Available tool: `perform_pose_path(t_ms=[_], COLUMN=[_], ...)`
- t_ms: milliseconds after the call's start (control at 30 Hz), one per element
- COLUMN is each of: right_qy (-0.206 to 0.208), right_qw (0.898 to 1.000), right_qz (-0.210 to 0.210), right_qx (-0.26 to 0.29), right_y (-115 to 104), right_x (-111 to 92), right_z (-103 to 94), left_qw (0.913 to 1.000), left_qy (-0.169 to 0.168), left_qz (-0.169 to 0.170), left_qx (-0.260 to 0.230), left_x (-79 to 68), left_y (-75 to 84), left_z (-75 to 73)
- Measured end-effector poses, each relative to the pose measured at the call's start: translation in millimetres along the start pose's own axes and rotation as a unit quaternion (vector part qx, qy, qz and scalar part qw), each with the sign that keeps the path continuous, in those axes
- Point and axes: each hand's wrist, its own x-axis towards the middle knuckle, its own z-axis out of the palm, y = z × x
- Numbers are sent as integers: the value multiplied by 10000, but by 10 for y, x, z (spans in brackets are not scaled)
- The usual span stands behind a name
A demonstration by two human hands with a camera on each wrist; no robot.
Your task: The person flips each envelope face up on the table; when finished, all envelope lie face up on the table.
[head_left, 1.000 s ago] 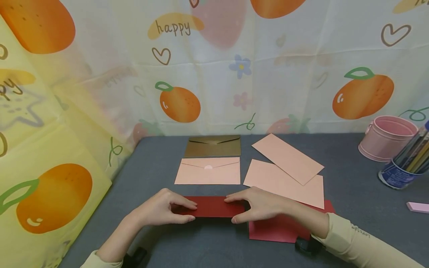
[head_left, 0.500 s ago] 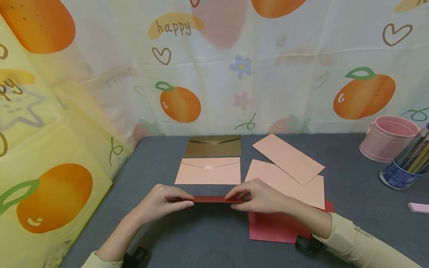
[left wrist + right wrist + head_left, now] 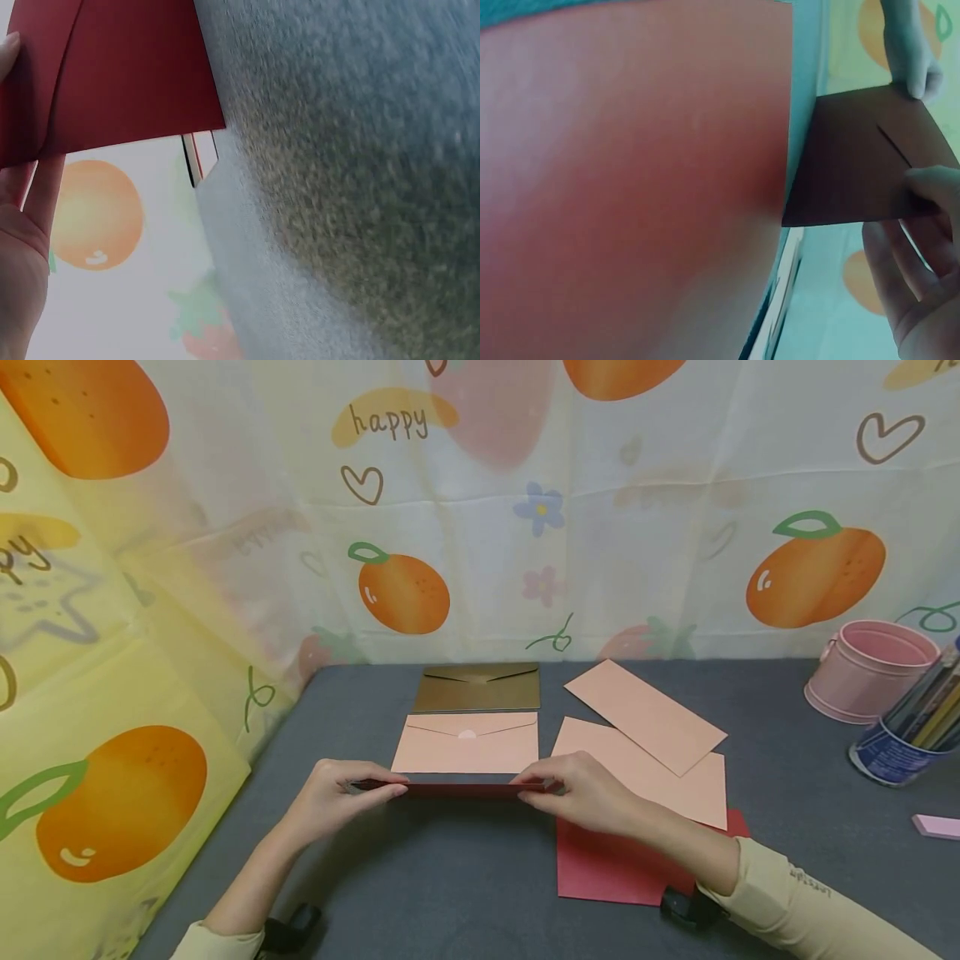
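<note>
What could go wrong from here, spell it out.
The left hand and right hand pinch the red envelope at opposite ends, so uneven pressure might bend it. Lowered too far forward, it could nudge the pink envelope just beyond. The right forearm crosses over the red paper and might drag it.

"happy" in brown handwritten letters on yellow patch (image 3: 405,400) of far cloth (image 3: 480,539), left of middle. "py" on left cloth (image 3: 67,668), word cut at edge. Far cloth, far right: cut-off lettering, unreadable. Right sleeve (image 3: 817,902): small dark lettering, unreadable. Pen cup (image 3: 892,750), right: blue label, too small to read.
</note>
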Motion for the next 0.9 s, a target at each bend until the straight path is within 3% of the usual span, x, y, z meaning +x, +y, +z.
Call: perform_pose_path(t_ms=[167, 267, 500, 667, 900], right_qy=[324, 449, 515, 514, 267], right_qw=[9994, 9990, 9939, 9901, 9808], right_qz=[-65, 9, 784, 1087, 1464], right_qx=[-133, -80, 580, 720, 1260], right_y=[20, 8, -45, -22, 14], right_x=[13, 25, 41, 63, 95], right_z=[23, 32, 27, 33, 62], left_qw=[9989, 9980, 9950, 9868, 9678], left_qy=[354, 493, 614, 620, 407], left_qz=[-268, -371, -779, -1455, -2481], left_qx=[118, 132, -143, -337, -119], left_x=[-8, -28, -94, -112, -104], left_y=[-24, -115, -359, -396, -444], left_z=[-39, -34, -21, -20, -10])
